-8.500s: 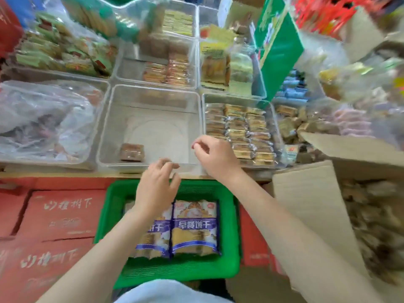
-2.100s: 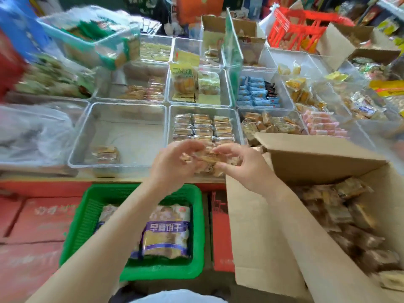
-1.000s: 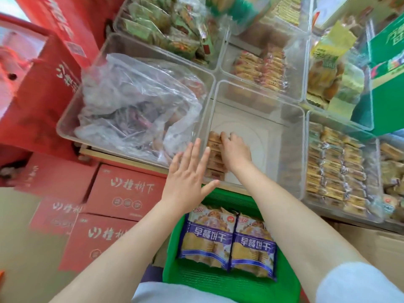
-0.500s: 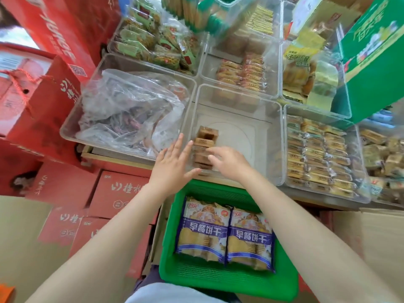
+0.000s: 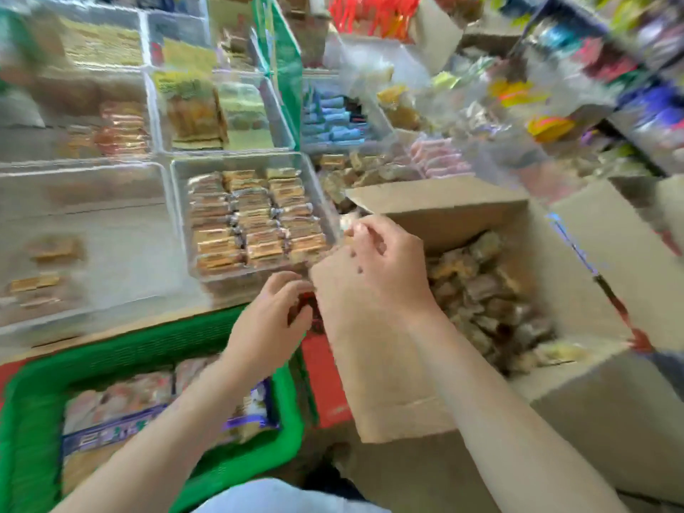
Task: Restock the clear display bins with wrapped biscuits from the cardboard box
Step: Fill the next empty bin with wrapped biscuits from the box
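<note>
Between your curled fingertips (image 5: 364,231) nothing clear showed; blur hid whether either hand held anything. Your right hand (image 5: 385,264) hovered at the cardboard box (image 5: 444,212) flap, nearer than your left hand (image 5: 272,320) to the wrapped biscuits (image 5: 488,290), heaped rightward.

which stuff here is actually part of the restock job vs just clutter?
Job:
- cardboard box of loose wrapped biscuits
- near-empty clear bin with a few biscuits
- filled clear bin beside it
- left hand, right hand, over the box's near flap

Clutter:
- green basket of blue-labelled packs
- blue-wrapped snacks
- pink-wrapped snacks
</note>
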### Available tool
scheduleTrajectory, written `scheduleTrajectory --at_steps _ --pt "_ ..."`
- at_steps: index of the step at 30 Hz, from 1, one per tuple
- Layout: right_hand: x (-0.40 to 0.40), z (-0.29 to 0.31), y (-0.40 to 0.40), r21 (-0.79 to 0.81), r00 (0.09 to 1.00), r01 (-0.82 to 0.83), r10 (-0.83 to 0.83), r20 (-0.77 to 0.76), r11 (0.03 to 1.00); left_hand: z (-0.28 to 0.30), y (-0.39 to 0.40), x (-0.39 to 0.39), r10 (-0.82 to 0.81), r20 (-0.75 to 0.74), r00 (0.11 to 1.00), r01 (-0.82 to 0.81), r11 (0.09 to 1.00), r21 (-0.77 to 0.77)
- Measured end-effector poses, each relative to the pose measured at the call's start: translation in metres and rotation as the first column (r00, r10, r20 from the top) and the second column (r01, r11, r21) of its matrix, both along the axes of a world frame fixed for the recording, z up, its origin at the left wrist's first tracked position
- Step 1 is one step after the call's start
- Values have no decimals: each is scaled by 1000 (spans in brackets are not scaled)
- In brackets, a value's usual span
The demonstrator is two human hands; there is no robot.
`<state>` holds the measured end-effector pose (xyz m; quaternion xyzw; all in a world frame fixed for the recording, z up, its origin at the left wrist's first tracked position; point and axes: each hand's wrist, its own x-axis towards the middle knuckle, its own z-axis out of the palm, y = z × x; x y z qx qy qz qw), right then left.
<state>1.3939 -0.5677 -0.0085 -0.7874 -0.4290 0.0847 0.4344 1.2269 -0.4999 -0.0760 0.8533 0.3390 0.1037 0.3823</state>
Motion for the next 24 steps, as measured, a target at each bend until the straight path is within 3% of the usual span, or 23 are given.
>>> scheduleTrajectory --at_steps 3,6,8,11,15,18,24 --pt "84 3 -61 -41 995 88 -86 43 995 12 -54 74 80 136 988 -65 992 -111" --pt "155 -18 -101 -325 995 97 -89 39 941 19 -98 137 201 97 975 -172 954 -246" --pt "191 -39 -114 -490 995 100 -78 67 866 21 -115 168 272 34 962 -255 932 -256" --pt "225 -68 -114 -638 998 56 -39 41 768 18 -122 191 377 -58 924 -381 916 -126" --pt "252 -102 -94 -732 991 11 91 99 681 11 -113 195 393 -155 906 -386 919 74" --pt "263 -118 -82 -847 968 21 200 150 531 8 -110 194 393 -173 903 -379 919 106" --pt "265 -120 -68 -912 875 147 380 301 383 8 -112 198 414 -161 896 -398 909 121"
